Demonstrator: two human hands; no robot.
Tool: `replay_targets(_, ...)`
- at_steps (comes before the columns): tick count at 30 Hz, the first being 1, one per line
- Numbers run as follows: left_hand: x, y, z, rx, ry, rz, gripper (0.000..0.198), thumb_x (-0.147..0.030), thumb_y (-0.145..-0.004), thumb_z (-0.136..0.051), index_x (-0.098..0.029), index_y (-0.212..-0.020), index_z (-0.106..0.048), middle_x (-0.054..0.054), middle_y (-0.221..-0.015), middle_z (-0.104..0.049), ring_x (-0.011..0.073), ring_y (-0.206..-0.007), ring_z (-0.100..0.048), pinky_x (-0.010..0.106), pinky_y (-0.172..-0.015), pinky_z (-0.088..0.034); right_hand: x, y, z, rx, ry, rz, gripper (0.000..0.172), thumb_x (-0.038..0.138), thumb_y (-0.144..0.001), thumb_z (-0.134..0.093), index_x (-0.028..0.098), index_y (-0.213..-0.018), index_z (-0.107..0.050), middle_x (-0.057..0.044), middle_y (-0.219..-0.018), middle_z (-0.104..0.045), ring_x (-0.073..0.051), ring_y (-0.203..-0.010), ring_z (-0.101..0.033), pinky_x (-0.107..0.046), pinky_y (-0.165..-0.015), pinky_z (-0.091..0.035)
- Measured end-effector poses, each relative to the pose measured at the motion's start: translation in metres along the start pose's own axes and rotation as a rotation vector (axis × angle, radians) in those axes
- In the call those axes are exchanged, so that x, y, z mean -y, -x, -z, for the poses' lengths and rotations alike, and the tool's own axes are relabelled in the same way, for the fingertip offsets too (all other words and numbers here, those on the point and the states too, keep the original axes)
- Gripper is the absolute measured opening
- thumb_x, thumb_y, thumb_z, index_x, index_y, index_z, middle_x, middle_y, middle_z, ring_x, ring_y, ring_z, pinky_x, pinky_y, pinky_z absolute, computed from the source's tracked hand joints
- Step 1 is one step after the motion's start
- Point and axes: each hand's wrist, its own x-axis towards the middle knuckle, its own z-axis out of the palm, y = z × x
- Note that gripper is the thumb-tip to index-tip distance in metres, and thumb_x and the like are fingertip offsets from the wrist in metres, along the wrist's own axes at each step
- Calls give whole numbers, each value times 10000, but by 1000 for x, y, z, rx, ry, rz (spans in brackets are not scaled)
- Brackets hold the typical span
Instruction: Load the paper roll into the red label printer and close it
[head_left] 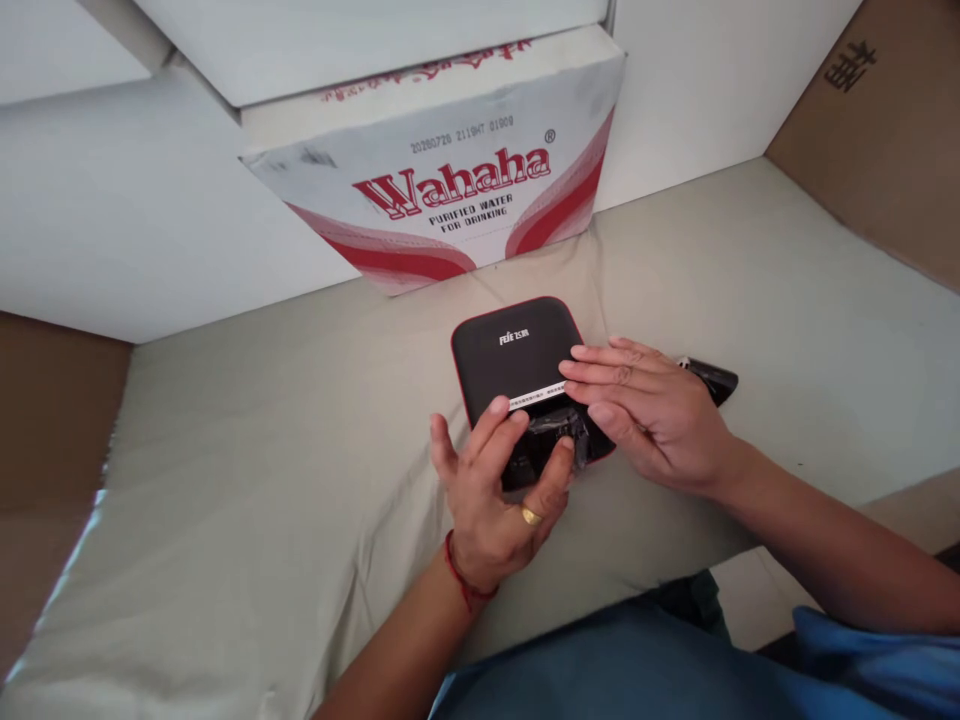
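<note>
A flat black device with a red rim lies on the beige cloth in front of me. It has a white logo and a white label strip. My right hand lies flat on its right side, fingers stretched out and pressed on the top. My left hand, with a gold ring and a red wrist thread, pinches crinkled clear plastic film at the device's near edge. A small black piece shows just behind my right hand, partly hidden.
A white and red Wahaha water carton stands against the white wall just beyond the device. Brown cardboard rises at the right, and more brown at the far left. The beige cloth surface spreads left and right.
</note>
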Motion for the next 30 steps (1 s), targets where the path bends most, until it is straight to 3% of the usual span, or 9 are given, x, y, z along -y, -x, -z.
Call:
replay_targets(4, 6, 2, -1, 51, 60, -32, 553, -182, -980, -705, -350, -1505, -658, 90, -1397, -737, 282, -1387, -713, 666, -1416, -216, 5, -2, -1, -4, 97, 42, 249, 200, -1119, -595, 141, -1200, -823, -85, -1309, -867, -250, -1309, -806, -423, -1191, -613)
replay_targets(7, 7, 2, -4, -9, 80, -20, 836, -303, -1022, -722, -393, -1758, -335, 124, -1546, -708, 298, -1409, -712, 693, -1372, -296, 7, -2, -2, -20, 103, 37, 248, 172, -1106, -597, 123, -1210, -817, -98, -1303, -867, -256, -1295, -813, -412, -1123, -664)
replay_targets(9, 8, 2, -4, -27, 88, -7, 923, -407, -1048, -712, -352, -1810, -196, 153, -1617, -673, 310, -1423, -710, 699, -1387, -250, 8, -1, -3, -33, 88, 26, 246, 160, -1099, -601, 121, -1208, -819, -108, -1299, -867, -259, -1298, -811, -407, -1099, -683)
replay_targets(12, 8, -2, -1, 3, 124, 32, 934, -439, -1088, -646, -221, -1830, -121, 171, -1493, -765, 305, -1375, -747, 644, -1430, -139, 8, 0, -6, -46, 75, 21, 238, 159, -1095, -612, 132, -1206, -821, -107, -1294, -869, -259, -1298, -811, -402, -1102, -685)
replay_targets(15, 8, -8, 4, 28, 132, 81, 853, -392, -1118, -579, -151, -1822, -161, 159, -1348, -838, 294, -1308, -786, 565, -1411, -211, 6, -1, -9, -78, 51, 12, 223, 157, -1093, -614, 134, -1169, -823, -106, -1256, -881, -259, -1271, -823, -392, -1096, -676)
replay_targets(20, 11, -11, 5, 21, 187, 140, 725, -320, -1118, -575, -178, -1781, -315, 121, -1288, -863, 269, -1241, -810, 515, -1349, -334, 0, 0, -16, -127, -67, -39, 257, 239, -1124, -566, 185, -1177, -811, -96, -1191, -893, -262, -1221, -824, -456, -1088, -629)
replay_targets(24, 14, -5, 0, -26, 399, 208, 737, -262, -1099, -618, -272, -1771, -315, 79, -1292, -854, 254, -1278, -791, 526, -1279, -464, 1, 9, -24, -92, -162, 9, 398, 449, -1144, -519, 214, -1332, -778, -106, -1296, -857, -290, -1339, -743, -568, -1269, -462)
replay_targets(27, 18, -3, -1, -156, 551, 327, 715, -317, -1085, -627, -340, -1744, -353, 71, -1406, -804, 255, -1361, -742, 511, -1258, -503, 3, 17, -28, -75, -216, 102, 343, 465, -1118, -547, 271, -1212, -813, -54, -1227, -867, -286, -1399, -694, -593, -1375, -313)
replay_targets(30, 30, -3, 1, -233, 626, 562, 663, -418, -1059, -623, -442, -1692, -427, 51, -1696, -606, 304, -1614, -545, 547, -1314, -459, 3, 22, -28, -118, -204, 154, 290, 438, -1092, -587, 274, -1144, -821, -51, -1152, -861, -285, -1339, -690, -581, -1346, -384)
